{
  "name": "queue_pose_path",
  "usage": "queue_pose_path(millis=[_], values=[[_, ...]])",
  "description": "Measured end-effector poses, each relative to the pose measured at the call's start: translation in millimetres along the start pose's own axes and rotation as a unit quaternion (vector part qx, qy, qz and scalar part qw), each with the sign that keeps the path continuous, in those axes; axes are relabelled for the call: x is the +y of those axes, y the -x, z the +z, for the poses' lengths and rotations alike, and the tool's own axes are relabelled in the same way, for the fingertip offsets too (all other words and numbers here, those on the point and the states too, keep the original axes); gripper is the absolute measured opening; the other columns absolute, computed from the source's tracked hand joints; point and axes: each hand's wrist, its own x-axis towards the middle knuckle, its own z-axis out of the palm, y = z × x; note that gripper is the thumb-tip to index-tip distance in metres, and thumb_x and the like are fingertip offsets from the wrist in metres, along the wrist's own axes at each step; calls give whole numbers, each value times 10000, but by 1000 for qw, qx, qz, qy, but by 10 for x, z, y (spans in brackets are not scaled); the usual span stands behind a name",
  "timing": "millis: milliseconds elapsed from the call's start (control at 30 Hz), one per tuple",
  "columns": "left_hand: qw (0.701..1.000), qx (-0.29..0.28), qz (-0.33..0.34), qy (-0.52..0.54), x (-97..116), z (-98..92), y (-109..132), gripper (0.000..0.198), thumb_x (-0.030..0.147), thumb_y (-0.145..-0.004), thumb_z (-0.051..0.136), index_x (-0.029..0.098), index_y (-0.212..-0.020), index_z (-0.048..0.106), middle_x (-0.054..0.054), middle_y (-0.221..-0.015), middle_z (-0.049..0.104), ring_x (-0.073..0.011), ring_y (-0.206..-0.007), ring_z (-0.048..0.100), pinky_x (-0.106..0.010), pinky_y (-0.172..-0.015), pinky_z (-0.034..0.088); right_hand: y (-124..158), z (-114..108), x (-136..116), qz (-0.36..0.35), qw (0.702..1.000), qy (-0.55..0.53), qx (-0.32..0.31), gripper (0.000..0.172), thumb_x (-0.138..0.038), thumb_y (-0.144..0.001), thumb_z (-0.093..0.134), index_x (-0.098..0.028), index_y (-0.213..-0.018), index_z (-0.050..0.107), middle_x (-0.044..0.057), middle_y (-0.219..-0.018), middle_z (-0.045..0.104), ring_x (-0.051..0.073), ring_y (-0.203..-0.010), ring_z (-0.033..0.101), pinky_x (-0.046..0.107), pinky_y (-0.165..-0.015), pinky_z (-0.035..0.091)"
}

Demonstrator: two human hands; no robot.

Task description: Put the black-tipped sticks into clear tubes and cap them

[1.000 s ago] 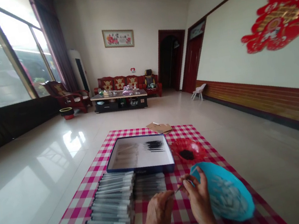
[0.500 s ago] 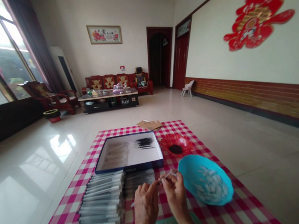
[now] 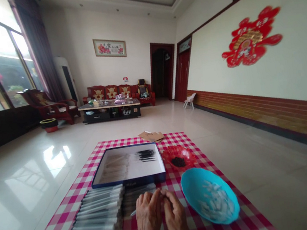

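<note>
My left hand (image 3: 148, 213) is closed around a slim pen (image 3: 133, 213), whose pale end sticks out to the left below the fingers. My right hand (image 3: 174, 212) is pinched shut against the left fingertips; what lies between its fingers is hidden. To the left of my hands lies a thick stack of capped pens (image 3: 95, 217) with clear barrels. Beside it are thinner clear barrels (image 3: 138, 195), partly covered by my left hand. A blue bowl (image 3: 192, 198) with many whitish caps (image 3: 216, 202) stands right of my right hand.
Behind my hands, a shallow box (image 3: 129, 182) holds clear tubes and dark refills (image 3: 147, 155). A red flower-shaped bowl (image 3: 187, 156) contains small dark pieces. Cardboard pieces (image 3: 152, 136) lie at the checked tablecloth's (image 3: 174, 138) far edge. A coffee table (image 3: 107, 114) stands beyond.
My hands have drawn together, and the pale piece that showed in my right fingers is now hidden. The view has tilted up slightly, so the room sits lower in the picture.
</note>
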Motion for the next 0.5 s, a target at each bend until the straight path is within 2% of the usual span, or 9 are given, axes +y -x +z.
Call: queue_pose_path(millis=[100, 167, 233, 267, 333, 400, 500], values=[[1000, -5, 8, -3, -41, 41, 25, 299, 184, -931, 385, 204, -1124, 612, -38, -762, 560, -180, -695, 491, -310, -653, 361, -234, -203, -71, -63, 995, 66, 32, 264, -321, -858, 490, -223, -1058, 633, 82, -1035, 686, 218, -938, 651, 329, -809, 530], [1000, -14, 14, -7, -51, 68, 43, 304, 175, -921, 393, 216, -1138, 602, -41, -781, 562, -187, -709, 491, -317, -657, 364, -583, -404, -127, -112, 979, 167, 21, 256, -292, -874, 462, -209, -1042, 637, 90, -1054, 669, 220, -970, 629, 334, -840, 508], [999, -23, 26, -6, -48, 92, 60, 313, 169, -909, 407, 227, -1156, 590, -44, -797, 565, -190, -716, 495, -321, -664, 370, -1047, -599, -140, -128, 938, 318, -46, 282, -224, -887, 409, -182, -1049, 636, 100, -1077, 655, 212, -1012, 608, 326, -885, 482], [999, -24, 32, -5, -43, 104, 68, 319, 165, -901, 413, 230, -1160, 586, -46, -797, 565, -191, -715, 497, -321, -662, 373, -1293, -677, -119, -111, 906, 398, -95, 306, -186, -887, 391, -184, -1087, 623, 93, -1116, 641, 199, -1031, 600, 314, -910, 466], [999, -23, 44, -4, -38, 131, 84, 332, 155, -878, 429, 238, -1159, 585, -49, -798, 566, -192, -708, 503, -319, -655, 377, -1744, -776, -18, -92, 881, 442, -142, 281, -103, -825, 469, -164, -1028, 653, 95, -1068, 659, 198, -972, 621, 303, -888, 473], [998, -19, 57, -5, -41, 169, 101, 345, 149, -853, 450, 243, -1156, 585, -49, -787, 567, -191, -693, 505, -314, -641, 379, -2082, -798, 135, -77, 856, 474, -192, 249, -47, -774, 532, -160, -941, 678, 82, -1003, 678, 200, -969, 619, 299, -887, 466], [998, 9, 60, -7, -58, 254, 123, 349, 140, -831, 458, 254, -1133, 591, -42, -763, 566, -184, -668, 498, -311, -626, 373, -2341, -734, 375, -57, 816, 508, -272, 139, -130, -810, 611, -164, -936, 661, 55, -978, 668, 185, -940, 620, 323, -850, 487]])
